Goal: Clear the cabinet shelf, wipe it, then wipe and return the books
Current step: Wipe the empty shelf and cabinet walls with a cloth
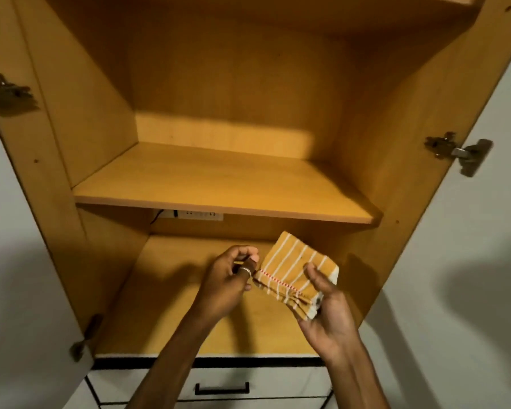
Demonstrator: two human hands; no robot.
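**Inspector:** Before the open cabinet (71,119), over the front of the lower compartment, both hands were found working a folded yellow cloth (295,273) with white stripes. The right hand (326,311) gripped its near right end, thumb laid over the top. The left hand (233,276) pinched the left corner at the red-stitched hem; a ring showed on one finger. The hands stood apart, the cloth stretched between them.

**Clerk:** And the shelf?

**Inspector:** The shelf (219,184) carried nothing visible, front edge to back corners. No books were in view; I could not tell where they lay.

**Clerk:** Step in hand?

**Inspector:** By my judgement, squaring the cloth into a pad ahead of wiping. Recommended: fold it flat with the hem tucked inside, press with flat fingers, start at the back corners and draw dust toward the front edge, then refold to a fresh face.

**Clerk:** Any markings?

**Inspector:** No brand, label or legible writing observed. A white socket strip (199,215) sat under the shelf's rear edge; it should be kept clear of a damp cloth. A drawer handle (222,388) showed below.
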